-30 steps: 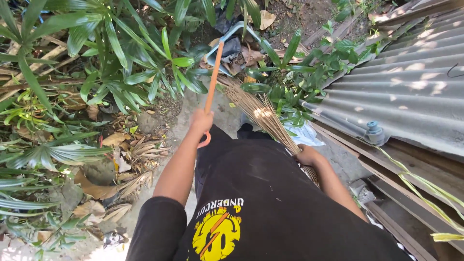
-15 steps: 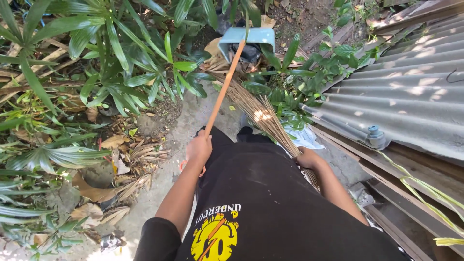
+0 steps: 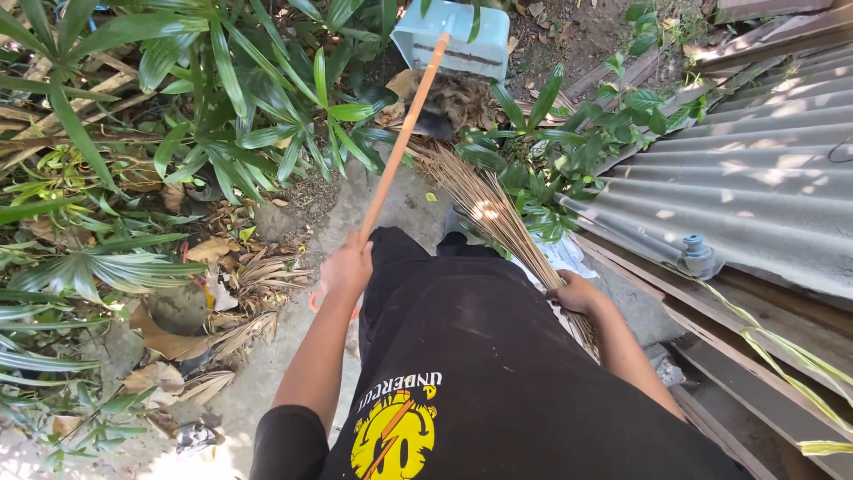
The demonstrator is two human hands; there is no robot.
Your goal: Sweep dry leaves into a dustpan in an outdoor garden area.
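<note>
Two tools are in use: the left hand (image 3: 345, 267) grips an orange handle (image 3: 402, 135) rising to a pale blue dustpan (image 3: 453, 40) among leaves. The right hand (image 3: 576, 292) is closed around a stick broom (image 3: 484, 203), bristles touching the dustpan's debris.

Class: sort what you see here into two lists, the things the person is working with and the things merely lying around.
In use:
left hand on orange handle
light blue dustpan
right hand gripping stick broom
swept dry leaves

Lying about:
corrugated metal sheet
wooden planks
green plants
</note>
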